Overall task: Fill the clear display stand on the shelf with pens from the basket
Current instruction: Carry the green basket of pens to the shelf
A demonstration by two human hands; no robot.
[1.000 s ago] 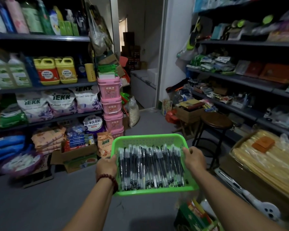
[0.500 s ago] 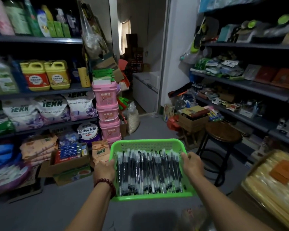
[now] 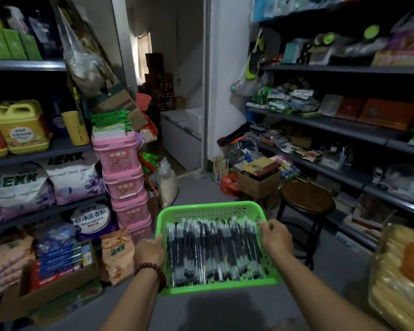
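Both arms are bare right up to the frame edge: left forearm (image 3: 129, 306), right forearm (image 3: 320, 290). One thing worn: a dark reddish-brown bracelet of round beads (image 3: 151, 267), single row, round the wrist just behind the left hand (image 3: 150, 253). The right hand (image 3: 276, 237) is bare.

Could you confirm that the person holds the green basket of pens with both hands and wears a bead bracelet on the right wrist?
Not quite: the head view shows the bead bracelet on the left wrist. The left hand and right hand do both hold the green basket of pens.
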